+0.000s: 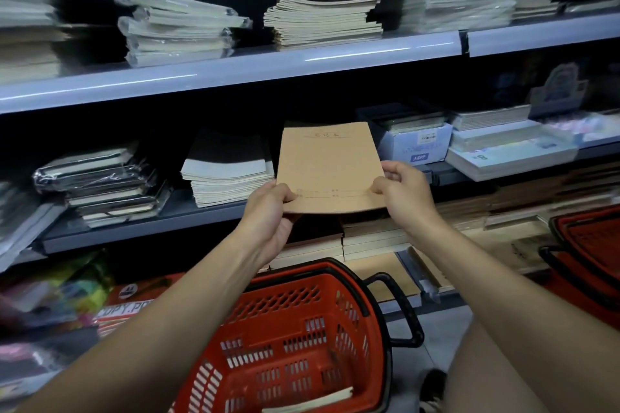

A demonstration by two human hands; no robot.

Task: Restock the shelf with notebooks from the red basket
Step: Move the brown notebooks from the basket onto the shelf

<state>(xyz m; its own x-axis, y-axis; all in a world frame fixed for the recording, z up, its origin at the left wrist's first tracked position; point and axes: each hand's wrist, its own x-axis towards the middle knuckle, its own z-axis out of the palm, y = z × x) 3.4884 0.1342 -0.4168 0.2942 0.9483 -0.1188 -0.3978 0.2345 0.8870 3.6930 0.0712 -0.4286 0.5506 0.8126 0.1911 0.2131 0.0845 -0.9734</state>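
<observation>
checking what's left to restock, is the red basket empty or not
Not empty: one notebook lies at the bottom of the red basket; its near end runs out of frame.

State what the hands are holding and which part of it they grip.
Both hands hold one brown kraft-cover notebook by its near edge: left hand at the near left corner, right hand at the near right corner.

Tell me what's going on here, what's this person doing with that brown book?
A person is restocking a stationery shelf. Both hands, the left hand and the right hand, hold a brown notebook by its near edge, level with the middle shelf, next to a stack of white-edged notebooks. Below sits the red basket, with at least one more notebook in it.
</observation>
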